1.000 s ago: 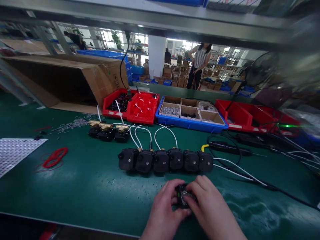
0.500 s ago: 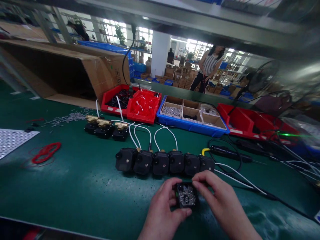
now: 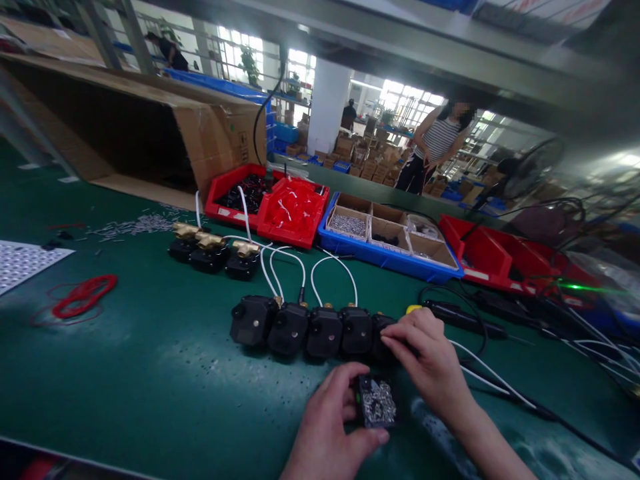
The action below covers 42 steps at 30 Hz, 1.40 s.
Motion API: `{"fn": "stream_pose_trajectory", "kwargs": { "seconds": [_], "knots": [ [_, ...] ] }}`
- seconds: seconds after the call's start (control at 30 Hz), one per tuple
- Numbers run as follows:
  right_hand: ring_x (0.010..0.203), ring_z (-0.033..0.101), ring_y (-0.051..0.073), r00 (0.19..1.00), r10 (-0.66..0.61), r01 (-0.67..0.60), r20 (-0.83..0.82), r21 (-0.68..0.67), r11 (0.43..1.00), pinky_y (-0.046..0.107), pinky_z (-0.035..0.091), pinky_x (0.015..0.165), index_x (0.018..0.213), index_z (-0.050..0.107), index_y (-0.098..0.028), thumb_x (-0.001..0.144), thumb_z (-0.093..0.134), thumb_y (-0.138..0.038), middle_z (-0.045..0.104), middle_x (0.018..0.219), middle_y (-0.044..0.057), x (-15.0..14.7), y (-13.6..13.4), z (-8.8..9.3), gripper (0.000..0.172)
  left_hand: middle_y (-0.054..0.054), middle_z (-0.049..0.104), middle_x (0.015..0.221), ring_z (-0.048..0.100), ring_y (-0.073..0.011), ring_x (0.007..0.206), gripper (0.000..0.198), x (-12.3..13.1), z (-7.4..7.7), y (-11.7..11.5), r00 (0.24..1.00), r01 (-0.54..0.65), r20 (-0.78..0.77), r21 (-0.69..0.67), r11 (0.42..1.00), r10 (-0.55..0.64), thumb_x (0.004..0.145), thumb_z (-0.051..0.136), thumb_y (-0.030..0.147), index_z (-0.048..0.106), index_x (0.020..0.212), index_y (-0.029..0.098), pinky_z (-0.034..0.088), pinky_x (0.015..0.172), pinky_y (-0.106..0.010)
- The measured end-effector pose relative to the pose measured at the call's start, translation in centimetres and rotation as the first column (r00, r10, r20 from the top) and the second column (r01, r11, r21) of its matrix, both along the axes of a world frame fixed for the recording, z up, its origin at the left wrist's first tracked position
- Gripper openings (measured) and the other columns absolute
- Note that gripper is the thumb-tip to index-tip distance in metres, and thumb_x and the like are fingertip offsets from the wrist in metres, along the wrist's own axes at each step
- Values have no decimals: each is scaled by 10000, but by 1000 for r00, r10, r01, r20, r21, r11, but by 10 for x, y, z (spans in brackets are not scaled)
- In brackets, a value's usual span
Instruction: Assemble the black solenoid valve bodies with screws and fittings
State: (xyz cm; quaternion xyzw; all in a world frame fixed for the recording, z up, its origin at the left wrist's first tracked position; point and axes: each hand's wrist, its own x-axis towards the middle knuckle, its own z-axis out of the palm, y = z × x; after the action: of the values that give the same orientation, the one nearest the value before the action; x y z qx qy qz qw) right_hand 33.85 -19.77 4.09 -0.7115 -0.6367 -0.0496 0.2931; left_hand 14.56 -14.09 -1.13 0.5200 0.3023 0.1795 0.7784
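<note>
Head view: the left hand [image 3: 327,430] is low at the near edge of the green tabletop [image 3: 150,387], thumb and fingers closed round a small black box [image 3: 377,402] whose open top shows silvery bits. The box is just in front of a row of black units [image 3: 305,328] that lie side by side, with white leads [image 3: 287,257] running back from them. The right hand [image 3: 425,353] lies over the right end of that row, fingers bent and touching the last unit; whether it grips it I cannot tell. Behind the row stand three more black units with brass fittings [image 3: 210,248]. Further back are red bins [image 3: 295,212], a blue bin [image 3: 390,255] with cardboard dividers, and a carton [image 3: 215,143] lying on its side. A red wire loop [image 3: 83,297] and a white sheet [image 3: 23,263] lie to the left, a black driver [image 3: 465,315] to the right. A person in a striped top [image 3: 437,143] stands beyond the tabletop
</note>
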Motion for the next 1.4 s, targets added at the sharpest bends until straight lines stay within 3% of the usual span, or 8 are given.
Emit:
{"fn": "stream_pose_trajectory", "kwargs": {
  "seconds": [0.4,0.67,1.0,1.23,1.4],
  "knots": [
    [904,532,237,985,-160,157,-69,-53,986,384,360,797,839,639,-247,964,650,-287,603,889,21,-2,6,2,132,-79,695,1237,721,-247,1020,674,-1,-1,-1,1000,10,-17,27,1000,-9,559,712,26,647,1201,219,610,876,-345],
    [937,519,245,990,-139,139,33,-20,990,400,331,823,917,673,-257,966,650,-245,621,921,28,-8,3,5,55,-84,694,1244,725,-249,1013,673,-1,-1,-1,1000,9,-12,15,1000,-8,556,712,25,638,1199,215,616,874,-352],
    [915,525,240,970,-75,82,230,-20,996,413,300,817,947,672,-247,1006,556,-218,628,910,43,-8,0,5,134,-85,694,1222,713,-252,1014,662,-2,-2,0,1000,14,-2,51,999,-14,566,715,27,649,1198,213,619,859,-357],
    [944,528,258,982,-177,185,65,-141,973,397,336,804,885,650,-251,950,622,-204,606,931,38,-11,8,9,84,-82,685,1235,708,-258,1038,674,-1,-3,1,1000,22,-10,58,998,-22,556,723,14,659,1194,222,613,863,-356],
    [953,549,270,961,-275,272,-15,-103,957,401,386,808,885,644,-255,877,674,-221,611,955,39,-7,13,7,46,-79,685,1244,704,-264,1063,675,-2,-4,2,999,48,-24,55,997,-47,559,737,25,659,1198,227,615,879,-364]
  ]
}}
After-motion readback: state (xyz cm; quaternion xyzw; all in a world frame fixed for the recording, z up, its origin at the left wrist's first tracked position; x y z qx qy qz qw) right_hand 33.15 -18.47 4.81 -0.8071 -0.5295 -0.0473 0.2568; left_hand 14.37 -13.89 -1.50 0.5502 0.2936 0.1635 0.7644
